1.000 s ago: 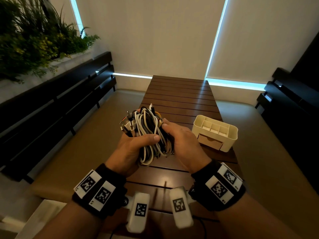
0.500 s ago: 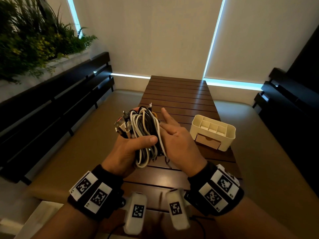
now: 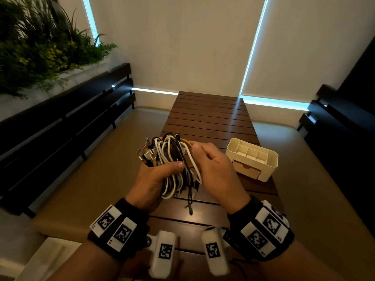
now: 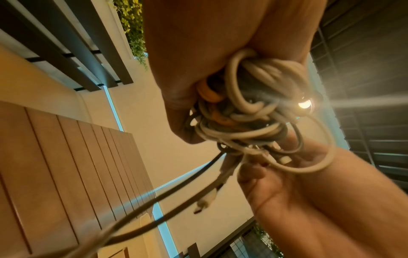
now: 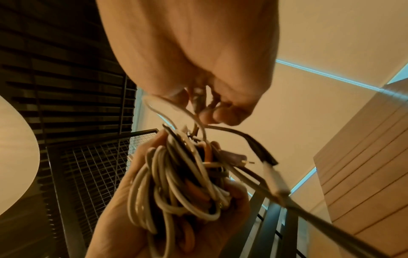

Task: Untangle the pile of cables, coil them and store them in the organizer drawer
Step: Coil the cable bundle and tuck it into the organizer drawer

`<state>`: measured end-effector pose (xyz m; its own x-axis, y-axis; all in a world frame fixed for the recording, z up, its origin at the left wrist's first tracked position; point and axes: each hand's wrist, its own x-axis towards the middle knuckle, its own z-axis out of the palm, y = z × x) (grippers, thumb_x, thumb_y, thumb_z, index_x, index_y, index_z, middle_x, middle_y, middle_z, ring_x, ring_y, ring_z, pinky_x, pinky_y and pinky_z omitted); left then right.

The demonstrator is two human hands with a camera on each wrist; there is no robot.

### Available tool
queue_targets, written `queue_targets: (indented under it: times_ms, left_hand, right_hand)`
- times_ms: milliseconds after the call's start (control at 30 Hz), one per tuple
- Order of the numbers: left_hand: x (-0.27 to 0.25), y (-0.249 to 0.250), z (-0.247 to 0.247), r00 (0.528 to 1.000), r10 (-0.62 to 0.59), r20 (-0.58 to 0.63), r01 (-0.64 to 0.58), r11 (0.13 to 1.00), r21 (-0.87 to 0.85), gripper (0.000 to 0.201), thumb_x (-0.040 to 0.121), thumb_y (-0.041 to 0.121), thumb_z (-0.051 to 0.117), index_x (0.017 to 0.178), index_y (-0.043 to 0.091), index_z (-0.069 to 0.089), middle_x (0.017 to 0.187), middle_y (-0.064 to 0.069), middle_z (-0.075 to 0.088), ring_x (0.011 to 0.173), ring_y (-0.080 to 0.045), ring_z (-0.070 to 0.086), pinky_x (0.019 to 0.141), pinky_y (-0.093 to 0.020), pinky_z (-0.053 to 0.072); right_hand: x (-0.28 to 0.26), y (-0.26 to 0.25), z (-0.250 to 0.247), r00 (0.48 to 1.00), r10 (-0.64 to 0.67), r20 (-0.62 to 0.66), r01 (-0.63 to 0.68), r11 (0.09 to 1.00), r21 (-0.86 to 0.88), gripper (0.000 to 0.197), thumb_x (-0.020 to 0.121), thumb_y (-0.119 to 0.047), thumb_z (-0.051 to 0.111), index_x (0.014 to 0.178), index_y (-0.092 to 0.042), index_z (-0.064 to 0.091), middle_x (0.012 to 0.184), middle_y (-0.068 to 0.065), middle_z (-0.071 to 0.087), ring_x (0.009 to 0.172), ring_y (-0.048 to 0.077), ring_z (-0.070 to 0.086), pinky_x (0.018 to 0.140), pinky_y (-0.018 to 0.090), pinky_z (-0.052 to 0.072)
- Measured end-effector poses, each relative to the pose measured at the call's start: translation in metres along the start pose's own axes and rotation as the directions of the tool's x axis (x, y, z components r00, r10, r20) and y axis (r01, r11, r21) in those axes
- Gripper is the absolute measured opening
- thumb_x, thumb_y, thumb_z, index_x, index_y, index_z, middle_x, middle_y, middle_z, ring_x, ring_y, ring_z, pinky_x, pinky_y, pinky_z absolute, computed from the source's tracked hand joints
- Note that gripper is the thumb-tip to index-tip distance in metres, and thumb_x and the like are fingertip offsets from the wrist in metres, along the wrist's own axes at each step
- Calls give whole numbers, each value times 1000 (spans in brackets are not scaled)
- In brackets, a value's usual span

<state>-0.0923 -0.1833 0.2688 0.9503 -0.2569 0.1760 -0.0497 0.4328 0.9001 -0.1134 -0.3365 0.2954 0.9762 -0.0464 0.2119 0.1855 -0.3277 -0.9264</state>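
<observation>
The left hand [image 3: 154, 177] gripped the cable bundle [image 3: 170, 159] above the bench [image 3: 211, 114], left of the organizer [image 3: 251, 159]. The right hand [image 3: 213, 165] pinched an orange cable [image 3: 185, 141]. A hard tug could tighten knots or spill loose ends.

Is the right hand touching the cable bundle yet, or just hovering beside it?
Touching. In the right wrist view the right hand's fingertips pinch strands pulled from the cable bundle, which the left hand grips.
</observation>
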Motion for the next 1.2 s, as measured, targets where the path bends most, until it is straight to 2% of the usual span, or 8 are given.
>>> queue_targets:
  times_ms: [133, 233, 467, 633, 733, 867, 1033, 1200]
  left_hand:
    - [1, 2, -6, 1000, 12, -27, -13, 1000, -20, 41, 82, 4, 64, 121, -8, 58, 110, -29, 68, 95, -40, 69, 75, -45, 58]
    - [0, 3, -7, 999, 14, -32, -14, 1000, -9, 43, 82, 8, 66, 121, -8, 58, 110, -30, 66, 94, -41, 69, 74, -45, 59]
    - [0, 10, -7, 1000, 0, 27, 0, 1000, -4, 53, 72, 18, 77, 117, -5, 61, 105, -31, 66, 92, -41, 68, 74, -48, 60]
    - [3, 12, -1, 997, 19, 80, -21, 1000, 18, 45, 78, 11, 77, 114, -9, 58, 105, -30, 66, 96, -40, 67, 83, -49, 58]
    - [5, 11, 1, 999, 14, 53, -15, 1000, 8, 48, 78, 12, 77, 115, -9, 56, 104, -28, 64, 93, -41, 67, 78, -47, 60]
    - [6, 12, 0, 1000, 11, -13, -11, 1000, 3, 54, 73, 21, 78, 110, -12, 56, 90, -23, 60, 73, -32, 65, 58, -34, 58]
    - [8, 3, -2, 998, -47, -34, 47, 999, -11, 48, 78, 19, 75, 110, -12, 56, 92, -21, 58, 79, -32, 61, 65, -38, 56]
    - [9, -1, -5, 994, -80, -77, 81, 997, 9, 42, 80, 15, 70, 114, -9, 62, 96, -31, 68, 79, -39, 71, 64, -39, 58]
  right_hand:
    - [-6, -7, -3, 984, -136, 113, 136, 991, 9, 40, 105, -34, 39, 100, -3, 63, 93, 9, 56, 79, 11, 53, 68, 14, 49]
    - [-9, -11, -1, 957, -121, 262, 114, 993, 43, 27, 104, -31, 46, 102, -12, 65, 102, 7, 49, 82, 6, 52, 69, 12, 48]
    - [-4, -5, 4, 945, -260, 199, 279, 958, -72, 28, 103, -20, 51, 80, -33, 58, 87, 0, 46, 73, 1, 46, 64, 12, 42]
    - [-2, 1, 17, 908, -395, 137, 414, 897, -158, 24, 103, -25, 45, 88, -18, 63, 81, -14, 39, 69, 2, 45, 60, 11, 40]
    - [-2, -6, 15, 891, -425, 161, 447, 883, -141, 34, 106, -15, 44, 77, -33, 48, 80, -16, 38, 66, 2, 46, 57, 12, 40]
    - [-6, -11, 7, 896, -325, 303, 340, 940, 1, 40, 103, -5, 45, 78, -35, 50, 82, -17, 40, 73, -2, 48, 63, 13, 44]
    - [-1, -5, -6, 912, -194, 362, 203, 979, 13, 34, 101, -7, 50, 74, -25, 57, 78, -15, 43, 69, 1, 45, 63, 18, 42]
    - [7, 7, -14, 955, -94, 282, 21, 968, 251, 24, 95, -5, 61, 114, -13, 72, 85, -1, 70, 75, 11, 65, 72, 22, 56]
